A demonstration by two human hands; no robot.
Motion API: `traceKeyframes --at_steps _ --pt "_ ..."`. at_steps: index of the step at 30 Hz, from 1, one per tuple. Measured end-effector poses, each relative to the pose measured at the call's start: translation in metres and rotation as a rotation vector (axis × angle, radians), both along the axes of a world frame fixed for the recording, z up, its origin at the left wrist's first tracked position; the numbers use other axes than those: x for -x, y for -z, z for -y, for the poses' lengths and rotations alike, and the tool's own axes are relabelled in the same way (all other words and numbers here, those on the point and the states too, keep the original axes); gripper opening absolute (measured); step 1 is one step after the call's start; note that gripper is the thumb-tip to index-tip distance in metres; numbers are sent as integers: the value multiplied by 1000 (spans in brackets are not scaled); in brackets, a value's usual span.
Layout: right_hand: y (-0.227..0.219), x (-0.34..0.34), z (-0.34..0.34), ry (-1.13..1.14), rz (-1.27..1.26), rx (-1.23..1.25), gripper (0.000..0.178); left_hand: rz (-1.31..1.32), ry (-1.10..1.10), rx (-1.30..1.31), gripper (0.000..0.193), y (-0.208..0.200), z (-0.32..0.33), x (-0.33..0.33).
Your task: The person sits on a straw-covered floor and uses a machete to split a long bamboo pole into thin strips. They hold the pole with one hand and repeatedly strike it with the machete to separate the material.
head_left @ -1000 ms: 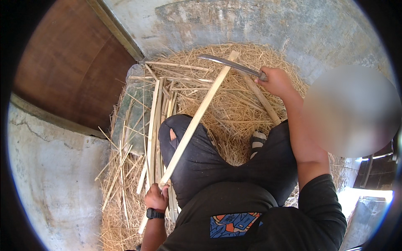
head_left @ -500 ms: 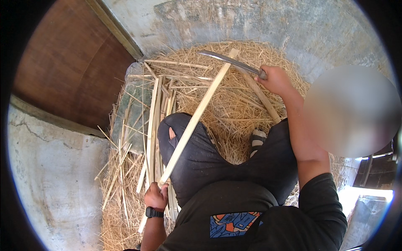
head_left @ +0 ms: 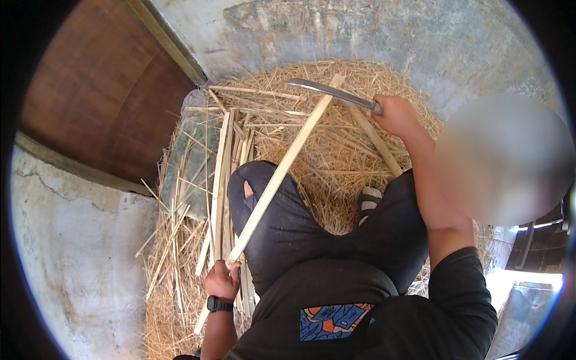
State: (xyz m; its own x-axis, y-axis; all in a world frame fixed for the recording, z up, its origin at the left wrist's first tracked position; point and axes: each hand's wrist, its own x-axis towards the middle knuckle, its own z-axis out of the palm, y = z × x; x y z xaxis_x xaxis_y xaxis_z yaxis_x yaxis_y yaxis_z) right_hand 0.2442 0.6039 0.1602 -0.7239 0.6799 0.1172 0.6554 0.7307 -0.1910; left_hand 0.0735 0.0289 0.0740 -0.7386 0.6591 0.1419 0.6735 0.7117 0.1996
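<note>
A long, pale strip of split bamboo or wood (head_left: 281, 172) slants across my left thigh, its far end raised toward the wall. Near the lower end, my left hand (head_left: 222, 281) is closed around it, with a black watch on the wrist. My right hand (head_left: 396, 115) grips the handle of a machete (head_left: 336, 92). The blade points left and crosses the strip just short of the strip's far tip. Whether its edge bites into the strip, I cannot tell. Under the blade's handle end, a thicker round stick (head_left: 377, 141) lies on the straw.
Several cut strips (head_left: 221, 180) lie lengthwise beside my left knee. Straw and shavings (head_left: 336, 156) cover the ground. A grey wall (head_left: 384, 36) curves behind, with a brown panel (head_left: 108, 102) at the far left. A blurred round patch (head_left: 507, 159) hides the right side.
The machete blade has shifted slightly toward me and to the right along the strip's far end. The strip's tip has moved a little too. Both hands keep their grips.
</note>
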Motion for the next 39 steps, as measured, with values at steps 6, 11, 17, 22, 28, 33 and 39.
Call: traceKeyframes --at_steps 6,11,17,22,28,33,39 --pt "-7 4 0 65 126 61 32 -25 -9 12 44 2 0 3" --pt "6 2 -4 77 104 88 33 -22 -13 58 45 -3 1 7" --pt "-2 3 8 -18 8 42 33 -11 -4 37 44 -3 2 7" --pt "3 4 4 -62 16 33 33 -32 19 26 43 -4 0 11" --pt "4 3 0 -29 5 53 33 -23 7 31 44 1 1 11" --pt "0 2 4 -49 45 66 32 -30 14 27 46 -1 2 9" --pt "-5 9 14 -128 63 -4 30 -25 38 -11 48 1 2 9"
